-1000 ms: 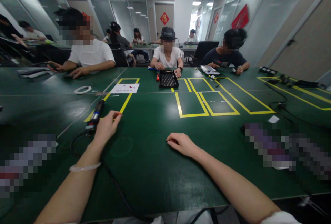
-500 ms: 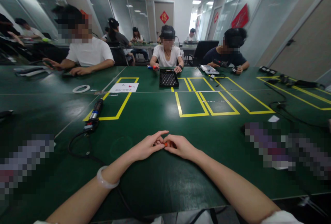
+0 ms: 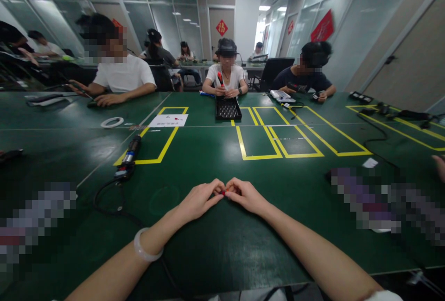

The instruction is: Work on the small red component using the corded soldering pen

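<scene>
Over the green table [image 3: 194,264], my left hand [image 3: 203,199] and my right hand [image 3: 245,197] meet at the fingertips. Between them shows a tiny red and orange piece [image 3: 224,193], mostly covered by the fingers; whether it is one part or two I cannot tell. Thumb and fingers of both hands are closed in a pinch on it. A pale bracelet [image 3: 142,247] circles my left wrist.
Yellow tape [image 3: 260,157] outlines areas on the table. A cylindrical tool [image 3: 130,150] with a black cable lies left, near a printed sheet [image 3: 169,120] and a white ring [image 3: 111,122]. Opposite, a co-worker holding a red tool [image 3: 220,78] sits at a black tray [image 3: 228,109].
My left index finger has curled in from stretched out, and red now shows at my left fingertips. The co-worker opposite has brought both hands together above the tray.
</scene>
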Demonstrator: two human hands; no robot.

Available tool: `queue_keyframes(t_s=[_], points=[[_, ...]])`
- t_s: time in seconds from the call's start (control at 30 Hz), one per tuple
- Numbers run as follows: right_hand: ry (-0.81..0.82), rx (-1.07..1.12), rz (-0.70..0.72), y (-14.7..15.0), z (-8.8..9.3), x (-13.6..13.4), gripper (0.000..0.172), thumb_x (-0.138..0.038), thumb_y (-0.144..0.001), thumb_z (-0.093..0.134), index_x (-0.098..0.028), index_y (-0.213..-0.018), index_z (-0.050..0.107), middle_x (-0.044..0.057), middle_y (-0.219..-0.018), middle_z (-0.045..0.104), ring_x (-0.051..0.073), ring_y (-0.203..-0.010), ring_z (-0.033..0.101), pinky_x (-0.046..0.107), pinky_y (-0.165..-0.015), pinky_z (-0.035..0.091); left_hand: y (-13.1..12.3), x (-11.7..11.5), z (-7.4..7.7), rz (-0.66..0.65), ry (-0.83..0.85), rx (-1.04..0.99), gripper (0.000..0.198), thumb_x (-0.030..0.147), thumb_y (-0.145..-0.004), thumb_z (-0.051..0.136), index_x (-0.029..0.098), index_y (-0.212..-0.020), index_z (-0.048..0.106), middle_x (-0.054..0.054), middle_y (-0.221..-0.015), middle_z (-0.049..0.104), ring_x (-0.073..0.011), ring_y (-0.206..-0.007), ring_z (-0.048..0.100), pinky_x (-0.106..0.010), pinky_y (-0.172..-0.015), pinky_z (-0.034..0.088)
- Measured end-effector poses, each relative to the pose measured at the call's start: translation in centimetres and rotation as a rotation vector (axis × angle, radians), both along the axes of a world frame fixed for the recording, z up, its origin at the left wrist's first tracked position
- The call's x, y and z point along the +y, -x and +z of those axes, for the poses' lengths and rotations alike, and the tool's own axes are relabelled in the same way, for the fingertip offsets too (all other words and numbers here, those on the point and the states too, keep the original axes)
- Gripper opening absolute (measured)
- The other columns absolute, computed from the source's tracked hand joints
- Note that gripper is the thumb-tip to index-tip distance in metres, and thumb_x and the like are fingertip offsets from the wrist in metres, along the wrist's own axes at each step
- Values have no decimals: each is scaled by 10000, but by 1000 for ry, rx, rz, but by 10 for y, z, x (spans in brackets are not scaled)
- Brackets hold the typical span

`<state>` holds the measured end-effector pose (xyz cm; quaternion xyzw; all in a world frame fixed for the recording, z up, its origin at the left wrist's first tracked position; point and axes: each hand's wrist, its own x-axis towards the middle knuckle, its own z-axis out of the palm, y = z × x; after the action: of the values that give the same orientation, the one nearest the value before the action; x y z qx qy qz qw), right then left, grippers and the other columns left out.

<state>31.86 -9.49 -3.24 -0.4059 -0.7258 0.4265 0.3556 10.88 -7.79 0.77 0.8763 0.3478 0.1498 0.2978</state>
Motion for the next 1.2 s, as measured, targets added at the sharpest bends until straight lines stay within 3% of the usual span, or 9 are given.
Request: queue_keyframes(t_s=[0.17, 0.33, 0.5, 0.77, 0.9, 1.03, 1.1, 1.2], points=[[48, 32, 16, -1, 0, 1, 212, -361, -905, 567, -150, -905, 587, 5, -736, 619, 109, -631, 553, 208, -593, 414, -1, -2, 2, 3, 16, 3, 206, 367, -955, 411, 240, -1094, 496, -6, -981, 675, -169, -919, 639, -282, -822, 459], [128, 108, 24, 0, -2, 2, 271, -403, -926, 520, -152, -838, 569, 3, -683, 604, 113, -611, 554, 226, -606, 431, -2, -2, -1, 14, -76, 10, 210, 378, -937, 449, 233, -1073, 513, -16, -985, 660, -173, -915, 628, -289, -818, 455], [129, 178, 14, 1, -3, 2, 272, -407, -859, 628, -163, -959, 558, -13, -743, 589, 102, -629, 536, 211, -590, 414, 0, 1, -4, 57, -112, 37, 218, 391, -945, 427, 228, -1041, 536, -17, -985, 662, -177, -905, 624, -298, -809, 455], [125, 133, 15, 0, -3, 3, 215, -357, -866, 614, -162, -941, 560, -3, -749, 616, 104, -627, 553, 215, -594, 428, 8, 13, 4, 70, -128, 65, 326, 428, -969, 335, 238, -1076, 576, -26, -1049, 663, -182, -965, 618, -307, -859, 456], [130, 121, 0, -1, -2, 3, 202, -340, -869, 608, -158, -941, 560, 2, -744, 619, 106, -618, 559, 214, -584, 430, 53, 50, 4, 318, -327, 116, 381, 445, -947, 359, 201, -1162, 558, -78, -1156, 622, -235, -1072, 572, -377, -935, 437], [116, 111, 12, -2, -1, 3, 204, -342, -874, 604, -157, -949, 563, 5, -744, 619, 108, -625, 561, 216, -593, 432, 126, 88, -4, 738, -549, 332, 482, 444, -897, 428, 135, -1256, 518, -166, -1312, 510, -325, -1172, 494, -454, -994, 383], [109, 107, 17, -2, -2, 3, 212, -354, -877, 599, -158, -950, 564, 6, -748, 619, 108, -623, 559, 216, -591, 432, 160, 97, -8, 927, -547, 454, 610, 483, -872, 456, 82, -1332, 444, -223, -1379, 431, -383, -1216, 443, -496, -984, 376], [109, 113, 23, -2, -3, 3, 233, -378, -881, 592, -159, -957, 564, 10, -760, 623, 110, -628, 564, 217, -590, 438, 194, 99, -9, 1099, -340, 578, 776, 581, -834, 471, 57, -1393, 346, -264, -1383, 407, -434, -1182, 448, -526, -896, 420]])
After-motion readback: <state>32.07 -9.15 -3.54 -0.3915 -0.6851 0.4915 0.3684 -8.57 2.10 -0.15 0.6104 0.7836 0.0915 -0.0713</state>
